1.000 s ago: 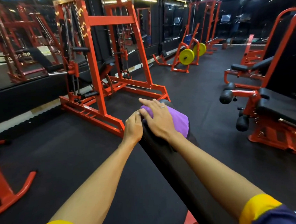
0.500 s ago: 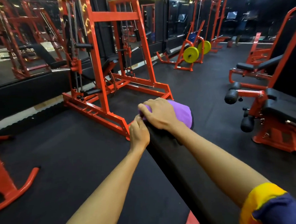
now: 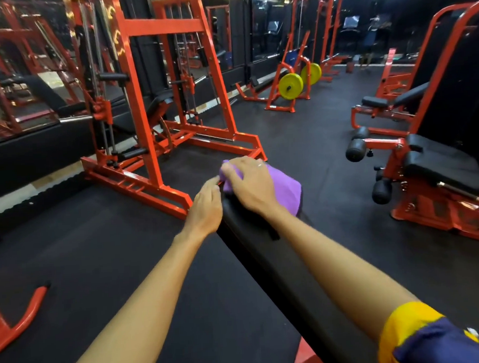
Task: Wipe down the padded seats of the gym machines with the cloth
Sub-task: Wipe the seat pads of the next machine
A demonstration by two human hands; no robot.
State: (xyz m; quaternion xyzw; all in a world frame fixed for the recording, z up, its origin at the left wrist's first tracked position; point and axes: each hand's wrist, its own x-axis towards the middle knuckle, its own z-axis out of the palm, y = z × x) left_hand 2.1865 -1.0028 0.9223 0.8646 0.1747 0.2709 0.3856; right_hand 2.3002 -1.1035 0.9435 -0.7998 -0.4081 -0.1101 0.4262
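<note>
Step in hand, as I judge it: wiping the far end of the long black padded seat (image 3: 273, 262), which runs from the lower right of view up to the centre.

How to do it well:
- Work the whole pad. Draw the cloth (image 3: 287, 190) back along the full length in overlapping passes, since most of the surface nearer the body lies bare.
- Carry the cloth over the rounded end and down both side edges. Sweat likely gathers at the seams.
- Keep the cloth spread flat under the palm so it does not bunch.
- Press firmly. The pad looks smooth and should let the fabric slide.
- The second seat (image 3: 443, 165), on the orange machine to the right, looks untouched and is a likely next stop.

Right hand (image 3: 251, 183): lies on top of the cloth, grasping it, with the fingers (image 3: 229, 169) curled over its far corner.
Left hand (image 3: 205, 208): released, fingers near straight, tips (image 3: 215, 182) against the pad's left edge just beside the cloth.

The cloth:
- It is purple and soft-looking, draped over the far end of the pad.
- Its right side hangs down past the edge.
- A small corner peeks out beyond the right fingertips.
</note>
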